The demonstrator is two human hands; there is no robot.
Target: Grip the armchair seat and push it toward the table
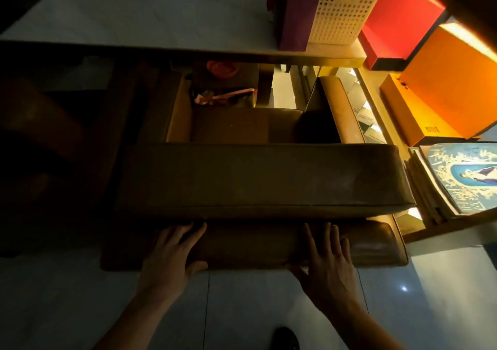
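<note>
Head view showed your left hand and right hand both spread flat, fingers straight, on the lower brown cushion. It lay directly ahead, long axis crosswise, both hands equally near, beneath the upper cushion; worn, dark leather.

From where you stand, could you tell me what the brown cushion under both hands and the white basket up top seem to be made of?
The brown cushion looks like leather or vinyl: smooth, with a dull sheen, creases and a seamed edge. The left hand and right hand lie flat on it. The white basket looks like moulded plastic, matte, with regular punched holes.
</note>
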